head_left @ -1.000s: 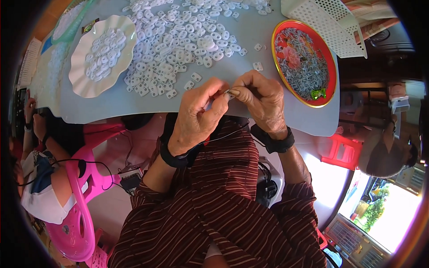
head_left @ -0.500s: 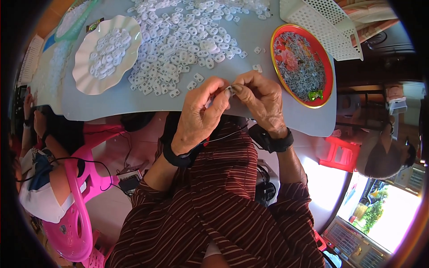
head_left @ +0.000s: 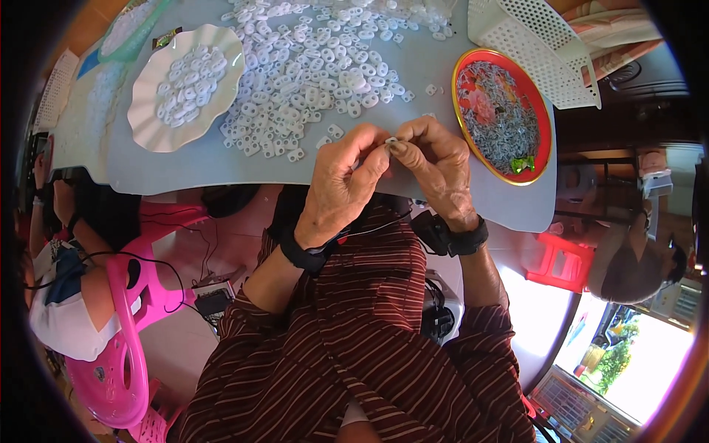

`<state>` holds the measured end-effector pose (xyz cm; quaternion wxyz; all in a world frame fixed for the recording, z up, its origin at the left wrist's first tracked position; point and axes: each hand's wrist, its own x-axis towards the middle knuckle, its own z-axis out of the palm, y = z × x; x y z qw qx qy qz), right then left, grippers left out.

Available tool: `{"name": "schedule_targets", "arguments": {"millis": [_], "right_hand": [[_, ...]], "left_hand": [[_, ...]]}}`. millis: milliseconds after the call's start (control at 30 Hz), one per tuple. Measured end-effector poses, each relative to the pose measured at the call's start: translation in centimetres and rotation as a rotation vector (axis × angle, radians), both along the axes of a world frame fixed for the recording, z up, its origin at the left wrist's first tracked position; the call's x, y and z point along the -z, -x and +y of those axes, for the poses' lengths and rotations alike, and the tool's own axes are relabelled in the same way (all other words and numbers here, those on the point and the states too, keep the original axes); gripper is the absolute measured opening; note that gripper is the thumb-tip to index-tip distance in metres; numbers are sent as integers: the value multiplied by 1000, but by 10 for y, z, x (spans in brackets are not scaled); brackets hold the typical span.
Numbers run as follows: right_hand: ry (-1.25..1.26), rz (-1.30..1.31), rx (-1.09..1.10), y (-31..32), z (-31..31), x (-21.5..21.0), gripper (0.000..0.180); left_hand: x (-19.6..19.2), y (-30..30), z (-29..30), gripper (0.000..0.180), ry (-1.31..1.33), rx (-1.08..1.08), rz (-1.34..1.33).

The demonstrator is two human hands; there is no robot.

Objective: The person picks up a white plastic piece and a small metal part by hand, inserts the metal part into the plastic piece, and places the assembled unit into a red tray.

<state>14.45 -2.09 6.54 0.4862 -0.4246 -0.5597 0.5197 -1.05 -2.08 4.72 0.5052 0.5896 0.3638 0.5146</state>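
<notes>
My left hand (head_left: 341,193) and my right hand (head_left: 437,171) meet fingertip to fingertip over the table's near edge, both closed in a pinch. Between their thumbs and forefingers shows a small white plastic piece (head_left: 392,140), mostly covered by the fingers. Whether a metal pin is also held there is too small to tell. Beyond my hands spreads a heap of white two-holed plastic pieces (head_left: 314,70). To the right, a red round tray (head_left: 544,111) with a gold rim holds many small grey metal pins (head_left: 491,136) and a green wrapper (head_left: 523,164).
A cream scalloped plate (head_left: 148,111) with several white pieces stands on the left of the grey table (head_left: 177,173). A white perforated basket (head_left: 539,44) is at the back right. Another person's arm (head_left: 92,247) and a pink chair (head_left: 111,376) are at the left.
The table and its contents sit slightly lower and further right in the picture. My hands stay pinched together, fingertips shifted a little to the right, and the white piece shows its upper face.
</notes>
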Motion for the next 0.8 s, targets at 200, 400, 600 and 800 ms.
{"name": "schedule_targets", "arguments": {"millis": [200, 400, 600, 800], "right_hand": [[-22, -15, 42, 6, 13, -1, 13], [-49, -322, 86, 27, 40, -6, 13], [-38, -475, 27, 27, 44, -8, 10], [20, -121, 215, 12, 16, -5, 10]], "left_hand": [[-2, 11, -10, 9, -40, -67, 29], [1, 20, -8, 10, -347, -137, 260], [1, 22, 9, 14, -453, -133, 431], [7, 21, 16, 22, -541, -297, 503]]}}
